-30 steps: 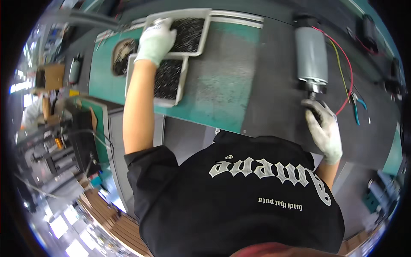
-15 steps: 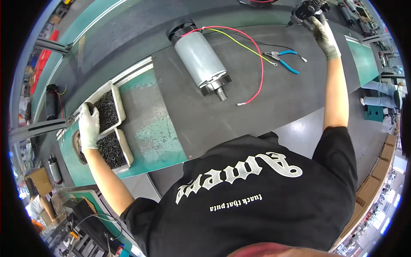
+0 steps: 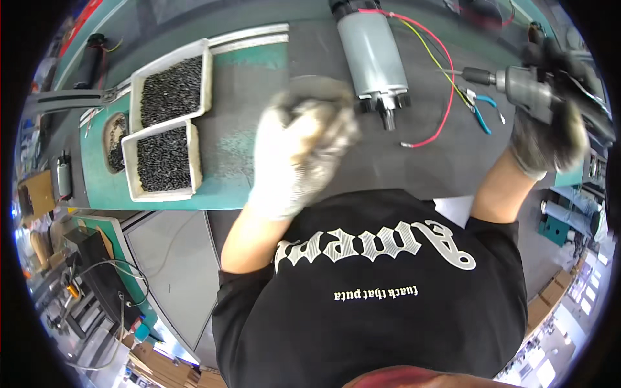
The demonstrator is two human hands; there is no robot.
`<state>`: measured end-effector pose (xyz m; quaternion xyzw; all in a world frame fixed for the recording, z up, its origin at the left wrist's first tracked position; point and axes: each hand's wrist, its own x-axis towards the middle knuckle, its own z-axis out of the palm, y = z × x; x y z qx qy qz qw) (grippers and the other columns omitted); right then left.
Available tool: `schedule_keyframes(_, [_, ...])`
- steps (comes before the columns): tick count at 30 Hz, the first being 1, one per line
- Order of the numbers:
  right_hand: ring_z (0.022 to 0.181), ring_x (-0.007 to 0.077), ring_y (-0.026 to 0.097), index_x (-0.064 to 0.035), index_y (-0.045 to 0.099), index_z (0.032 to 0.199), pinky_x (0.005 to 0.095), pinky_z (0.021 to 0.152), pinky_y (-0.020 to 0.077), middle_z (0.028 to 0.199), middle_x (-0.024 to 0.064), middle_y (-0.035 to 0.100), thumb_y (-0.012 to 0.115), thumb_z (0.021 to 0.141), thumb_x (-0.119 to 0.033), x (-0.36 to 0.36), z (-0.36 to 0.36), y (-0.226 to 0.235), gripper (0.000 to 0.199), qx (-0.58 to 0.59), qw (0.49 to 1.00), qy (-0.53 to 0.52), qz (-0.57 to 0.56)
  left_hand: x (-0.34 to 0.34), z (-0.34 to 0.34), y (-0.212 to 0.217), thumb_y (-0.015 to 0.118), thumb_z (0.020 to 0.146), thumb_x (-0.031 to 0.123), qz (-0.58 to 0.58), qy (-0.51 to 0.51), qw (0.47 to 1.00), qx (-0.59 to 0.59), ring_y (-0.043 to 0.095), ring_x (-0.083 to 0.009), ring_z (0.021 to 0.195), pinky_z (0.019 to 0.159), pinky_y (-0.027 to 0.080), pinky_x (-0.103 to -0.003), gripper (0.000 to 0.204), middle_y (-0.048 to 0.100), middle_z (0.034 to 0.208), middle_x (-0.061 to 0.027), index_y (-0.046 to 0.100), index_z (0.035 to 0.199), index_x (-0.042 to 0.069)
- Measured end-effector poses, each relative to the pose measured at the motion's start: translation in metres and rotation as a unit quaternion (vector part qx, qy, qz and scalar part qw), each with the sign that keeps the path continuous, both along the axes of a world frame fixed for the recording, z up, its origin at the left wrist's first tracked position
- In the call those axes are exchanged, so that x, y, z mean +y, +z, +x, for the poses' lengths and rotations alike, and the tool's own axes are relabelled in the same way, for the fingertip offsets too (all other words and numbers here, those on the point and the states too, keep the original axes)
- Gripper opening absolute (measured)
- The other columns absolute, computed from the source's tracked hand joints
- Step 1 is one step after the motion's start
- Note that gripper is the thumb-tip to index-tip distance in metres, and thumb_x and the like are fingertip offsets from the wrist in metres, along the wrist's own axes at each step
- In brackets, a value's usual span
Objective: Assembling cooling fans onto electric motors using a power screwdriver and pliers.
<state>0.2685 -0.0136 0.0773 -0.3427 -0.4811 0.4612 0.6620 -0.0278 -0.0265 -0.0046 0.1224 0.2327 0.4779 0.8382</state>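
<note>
My right hand (image 3: pixel 550 139), in a pale glove, grips a dark power screwdriver (image 3: pixel 524 84), whose thin bit points left toward the motor. My left hand (image 3: pixel 301 145), gloved too and smeared by motion, is raised over the bench with its fingers curled in; whatever they hold is hidden. Beyond the hands lies a silver cylindrical motor (image 3: pixel 372 52) with black ends, its shaft facing me. Red and yellow-green wires (image 3: pixel 451 77) trail from it to the right. Blue-handled pliers (image 3: pixel 479 116) lie beside the wires, below the screwdriver's bit.
Two white trays (image 3: pixel 206 84) of small black screw-like parts stand on the green left end of the bench (image 3: pixel 226 155). A shallow oval dish (image 3: pixel 111 145) sits beside them. A metal rail (image 3: pixel 65 100) juts in at left.
My left hand has left the parts trays and come right, toward the middle. My right hand has brought the screwdriver down and nearer from the far right. The view has shifted.
</note>
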Motion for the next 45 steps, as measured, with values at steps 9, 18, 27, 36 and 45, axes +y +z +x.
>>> schedule_keyframes(9, [0.103,0.0265,0.052,0.0031,0.052,0.123,0.0396,0.094,0.0421,0.117,0.0182,0.055,0.054,0.081,-0.005,0.011,-0.046,0.001,0.043,0.100,0.994,0.047,-0.004,0.012,0.042,0.010,0.067,0.092,0.026,-0.038,-0.040,0.977,-0.204,0.041,-0.0068,0.058,0.058,0.037,-0.024,0.026,0.054,0.086,-0.0032,0.061,0.103,0.003])
schedule_keyframes(18, [0.098,0.0245,0.046,0.0027,0.051,0.119,0.0364,0.087,0.0424,0.111,0.0160,0.051,0.053,0.079,-0.006,0.013,-0.036,0.006,0.041,0.203,0.974,0.098,-0.009,0.014,0.036,0.012,0.063,0.095,0.022,0.154,-0.101,0.936,0.301,0.039,-0.0055,0.054,0.053,0.034,-0.021,0.021,0.057,0.081,-0.0027,0.061,0.098,0.002])
schedule_keyframes(27, [0.094,0.0232,0.041,0.0025,0.050,0.117,0.0344,0.080,0.0425,0.107,0.0144,0.048,0.052,0.078,-0.006,0.023,-0.056,0.001,0.040,0.254,0.961,0.111,0.002,0.011,0.051,-0.018,0.056,0.097,0.021,-0.115,-0.193,0.969,-0.102,0.045,-0.0076,0.057,0.054,0.038,-0.024,0.018,0.051,0.074,0.0001,0.053,0.101,0.004])
schedule_keyframes(36, [0.097,0.0229,0.053,-0.0013,0.046,0.130,0.0350,0.080,0.0478,0.108,0.0118,0.055,0.058,0.082,-0.007,0.023,-0.074,0.005,0.050,0.053,0.987,-0.151,0.020,0.036,0.059,-0.008,0.047,0.103,0.017,-0.268,-0.038,0.955,-0.123,0.036,-0.0073,0.061,0.059,0.038,-0.022,0.017,0.049,0.081,-0.0005,0.053,0.107,0.002])
schedule_keyframes(45, [0.113,0.0211,0.049,-0.0077,0.032,0.142,0.0352,0.091,0.0458,0.125,0.0097,0.049,0.058,0.088,-0.007,0.027,-0.121,0.001,0.059,-0.020,0.982,-0.182,-0.035,0.029,0.038,-0.023,0.044,0.103,0.018,-0.288,-0.022,0.930,-0.228,0.034,-0.0062,0.057,0.053,0.035,-0.020,0.020,0.050,0.090,-0.0075,0.051,0.109,-0.001])
